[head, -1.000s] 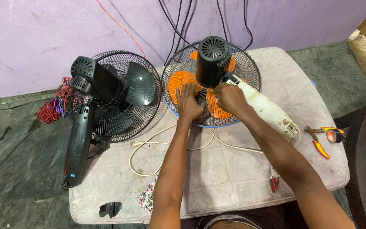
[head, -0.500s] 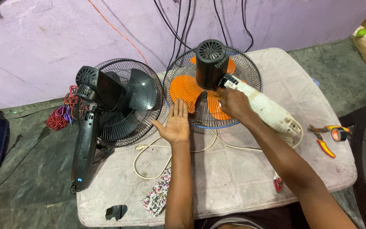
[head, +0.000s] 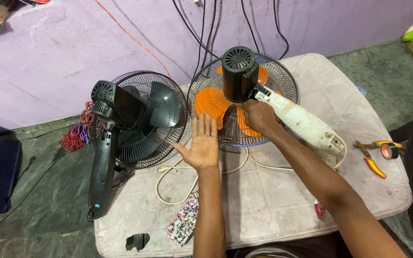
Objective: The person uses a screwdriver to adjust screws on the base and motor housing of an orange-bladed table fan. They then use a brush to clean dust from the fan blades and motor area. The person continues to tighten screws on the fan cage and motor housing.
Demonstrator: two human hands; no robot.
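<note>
An orange-bladed fan point(head: 216, 107) lies face down on the table, its black motor housing point(head: 238, 71) pointing up and its white stand point(head: 302, 122) stretching right. My right hand point(head: 258, 116) rests on the wire guard just below the motor housing, fingers curled at the joint of motor and stand; what it grips is hidden. My left hand point(head: 201, 143) hovers palm up, fingers spread and empty, over the table in front of the fan's guard. A cream power cord point(head: 168, 177) loops on the table below both hands.
A black fan point(head: 130, 119) lies on the table's left part, its stand hanging off the edge. Red-and-yellow pliers point(head: 371, 160) and a tape roll point(head: 387, 150) sit at the right edge. A patterned cloth point(head: 183, 222) lies near the front. The purple wall point(head: 63, 62) has cables hanging.
My left hand came off the fan's guard, moved back toward me and turned palm up. My right hand stays at the motor. The view shifted slightly.
</note>
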